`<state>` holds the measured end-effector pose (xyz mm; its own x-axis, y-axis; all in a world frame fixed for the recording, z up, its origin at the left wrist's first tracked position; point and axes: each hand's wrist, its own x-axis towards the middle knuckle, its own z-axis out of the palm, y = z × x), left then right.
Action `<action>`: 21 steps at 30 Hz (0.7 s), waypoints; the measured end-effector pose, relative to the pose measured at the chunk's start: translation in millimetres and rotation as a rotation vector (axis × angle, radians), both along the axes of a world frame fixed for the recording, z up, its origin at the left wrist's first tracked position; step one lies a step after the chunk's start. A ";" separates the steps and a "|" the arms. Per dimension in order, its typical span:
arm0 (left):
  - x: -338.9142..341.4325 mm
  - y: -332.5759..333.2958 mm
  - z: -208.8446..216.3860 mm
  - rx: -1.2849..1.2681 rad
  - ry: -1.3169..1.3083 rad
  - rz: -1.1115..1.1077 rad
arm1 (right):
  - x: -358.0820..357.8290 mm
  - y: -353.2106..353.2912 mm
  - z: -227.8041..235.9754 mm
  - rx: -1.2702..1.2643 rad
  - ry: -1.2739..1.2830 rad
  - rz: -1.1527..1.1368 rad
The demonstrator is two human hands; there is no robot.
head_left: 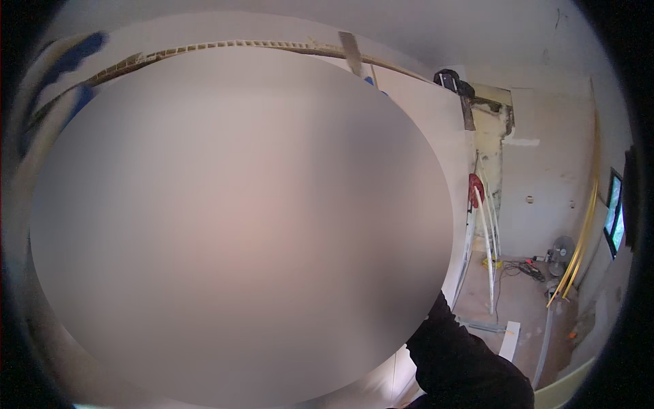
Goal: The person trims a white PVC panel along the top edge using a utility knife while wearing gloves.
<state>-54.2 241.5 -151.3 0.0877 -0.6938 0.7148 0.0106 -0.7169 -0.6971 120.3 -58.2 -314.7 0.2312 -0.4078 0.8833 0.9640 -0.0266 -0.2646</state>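
A large blurred oval covers most of the head view and hides whatever lies behind it. At the upper left, my left hand wears a glove with blue fingers. Its fingers are spread on either side of a long strip with a ribbed, cell-like edge; whether they press on it I cannot make out. A flat grey-brown piece sticks up across this strip. Beside it, small bits of blue, perhaps my right hand, peek past the blur. My right forearm, in a black sleeve, rises from the lower edge.
On the right, white poles lean near a red object. Long yellow strips lean by a window. A fan, dark cables and a white board are on the floor. Exposed, rough wall shows behind.
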 end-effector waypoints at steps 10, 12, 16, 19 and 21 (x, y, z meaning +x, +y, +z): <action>102.0 -112.2 6.4 -0.240 0.109 0.075 | 7.9 -19.8 26.3 -0.163 0.045 -0.399; 103.3 -117.5 4.6 -0.275 0.083 0.136 | 4.7 -23.3 24.1 -0.193 -0.010 -0.451; 102.4 -123.6 7.3 -0.234 0.011 0.197 | -2.2 -23.1 34.8 -0.214 0.020 -0.538; 113.1 -118.0 14.1 -0.216 -0.029 0.155 | 8.1 -26.7 35.7 -0.203 -0.138 -0.509; 116.3 -120.6 12.5 -0.235 -0.039 0.179 | 6.1 -29.6 32.5 -0.222 -0.144 -0.587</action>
<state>62.1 120.9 -138.8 0.1632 -0.4849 0.8592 0.1748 -0.8429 -0.5089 126.4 -87.8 -282.2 -0.1022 -0.2345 0.9667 0.7977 -0.6000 -0.0612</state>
